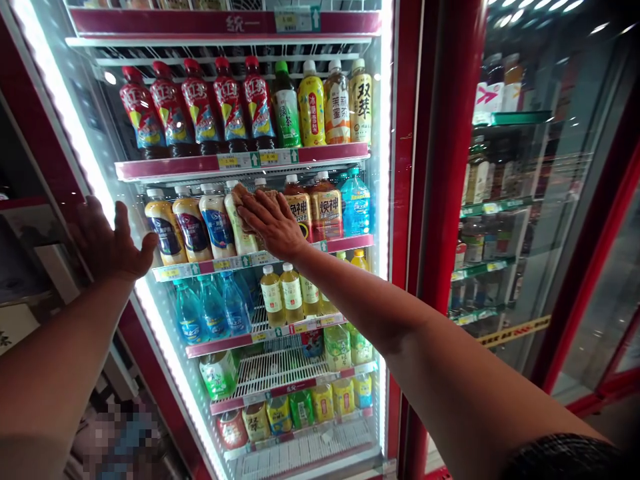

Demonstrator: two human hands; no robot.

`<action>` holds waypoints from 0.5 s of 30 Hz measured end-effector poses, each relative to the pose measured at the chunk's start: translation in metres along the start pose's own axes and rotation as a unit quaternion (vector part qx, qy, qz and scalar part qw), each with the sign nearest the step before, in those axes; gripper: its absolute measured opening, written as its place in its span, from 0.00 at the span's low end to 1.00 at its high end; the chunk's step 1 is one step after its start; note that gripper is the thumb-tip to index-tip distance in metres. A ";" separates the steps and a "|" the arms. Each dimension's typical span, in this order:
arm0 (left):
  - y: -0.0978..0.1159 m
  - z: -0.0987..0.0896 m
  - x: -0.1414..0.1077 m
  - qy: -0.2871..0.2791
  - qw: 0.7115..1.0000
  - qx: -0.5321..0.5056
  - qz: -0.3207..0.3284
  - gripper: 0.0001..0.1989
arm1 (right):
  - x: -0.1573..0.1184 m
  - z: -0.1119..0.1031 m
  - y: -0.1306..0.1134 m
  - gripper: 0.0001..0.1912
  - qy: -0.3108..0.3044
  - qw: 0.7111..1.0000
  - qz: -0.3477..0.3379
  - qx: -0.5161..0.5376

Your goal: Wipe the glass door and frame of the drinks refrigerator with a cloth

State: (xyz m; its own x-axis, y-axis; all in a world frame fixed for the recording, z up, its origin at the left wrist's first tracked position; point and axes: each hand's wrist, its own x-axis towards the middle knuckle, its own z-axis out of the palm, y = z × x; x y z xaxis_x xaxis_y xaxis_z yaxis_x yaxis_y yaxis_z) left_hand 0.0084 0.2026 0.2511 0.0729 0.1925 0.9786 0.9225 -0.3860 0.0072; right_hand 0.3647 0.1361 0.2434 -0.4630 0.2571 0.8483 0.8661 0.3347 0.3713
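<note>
My right hand (270, 220) reaches to the middle shelf level of a lit drinks fridge, its fingers stretched out and flat. Under its palm and fingertips a brownish cloth (239, 192) shows at the edges, pressed against what looks like the glass door. Behind that hand stand a pale green bottle (243, 230) and some partly hidden bottles. At the fridge's left edge, my left hand (113, 243) is raised with fingers spread and nothing in it. Whether its palm touches the door frame (93, 147), I cannot tell.
Red-capped bottles (197, 110) fill the shelf above. Blue bottles (213, 310) and yellow drinks (281, 293) stand lower, with wire racks (280, 367) below. To the right is a second fridge with a red frame (463, 133). Dark objects and a blurred patch (120, 433) lie lower left.
</note>
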 end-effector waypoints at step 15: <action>0.075 0.001 0.004 -0.012 0.998 -0.019 0.060 0.37 | -0.004 -0.020 0.024 0.36 -0.007 0.999 0.041 -0.008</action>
State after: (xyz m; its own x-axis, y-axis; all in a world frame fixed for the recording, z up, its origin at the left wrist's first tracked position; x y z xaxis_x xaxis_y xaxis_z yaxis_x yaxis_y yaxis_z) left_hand 0.0783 0.1759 0.2557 0.1905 0.1638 0.9679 0.8917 -0.4413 -0.1008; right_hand 0.3911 0.1245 0.2561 -0.3929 0.2966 0.8704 0.9042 0.2970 0.3070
